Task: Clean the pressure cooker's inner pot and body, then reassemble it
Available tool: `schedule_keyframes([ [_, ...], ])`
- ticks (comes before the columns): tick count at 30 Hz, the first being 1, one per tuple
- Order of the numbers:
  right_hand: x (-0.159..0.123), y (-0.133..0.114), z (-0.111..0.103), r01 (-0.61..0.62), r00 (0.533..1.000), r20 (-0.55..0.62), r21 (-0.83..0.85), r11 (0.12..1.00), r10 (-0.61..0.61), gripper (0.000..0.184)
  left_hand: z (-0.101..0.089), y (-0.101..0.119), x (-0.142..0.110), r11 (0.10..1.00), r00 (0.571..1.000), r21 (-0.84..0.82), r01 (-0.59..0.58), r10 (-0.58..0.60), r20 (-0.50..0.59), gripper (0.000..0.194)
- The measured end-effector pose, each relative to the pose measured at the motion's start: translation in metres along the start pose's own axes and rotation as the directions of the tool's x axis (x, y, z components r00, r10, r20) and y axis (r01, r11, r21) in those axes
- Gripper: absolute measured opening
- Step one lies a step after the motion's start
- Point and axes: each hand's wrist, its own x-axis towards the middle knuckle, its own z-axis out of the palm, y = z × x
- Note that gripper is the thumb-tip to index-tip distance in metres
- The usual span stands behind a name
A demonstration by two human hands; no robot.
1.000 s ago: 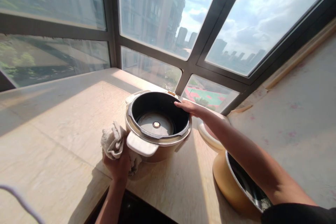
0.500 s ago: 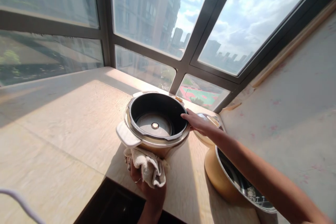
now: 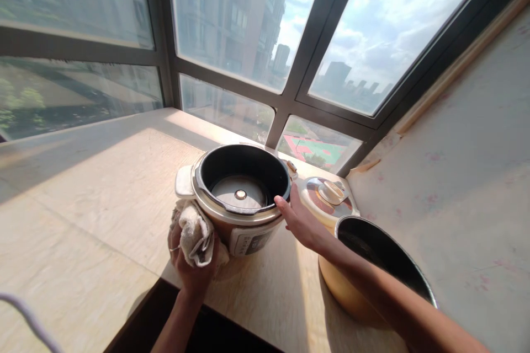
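In front of me on the counter stands an electric pressure cooker (image 3: 259, 240), lidless, with a dark interior and a round metal heating plate (image 3: 226, 190) at its bottom. A pale handle (image 3: 184, 182) sticks out on its left. My left hand (image 3: 192, 273) is closed around a crumpled beige cloth (image 3: 196, 231), which rests against the cooker's lower left side. My right hand (image 3: 304, 223) grips the right side of the cooker's rim, thumb over the edge; its other fingers are partly hidden.
Right of the cooker is a gold-coloured inner pot (image 3: 343, 287) with a dark inside, partly covered by my right forearm. Behind that sits a lid (image 3: 327, 196) with a knob. Windows (image 3: 232, 105) border the counter (image 3: 103, 193). A dark recess (image 3: 223, 325) and a pale cord (image 3: 28, 317) are in front.
The cooker has turned clockwise, bringing its front panel into view and its handle further left. My left hand and the cloth have moved left along its side. My right hand has shifted slightly nearer.
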Motion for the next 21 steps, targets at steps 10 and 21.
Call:
schedule_keyframes([
  [10,0.031,0.034,-0.027,0.255,0.955,-0.074,-0.289,0.923,-0.287,0.116,-0.018,0.04,0.001,0.998,0.998,0.064,0.012,-0.009,-0.056,0.025],
  [21,0.097,0.048,-0.042,0.415,0.91,0.056,-0.097,0.905,-0.412,0.093,-0.014,0.049,-0.035,0.978,0.983,0.103,-0.183,0.181,0.026,0.044],
])
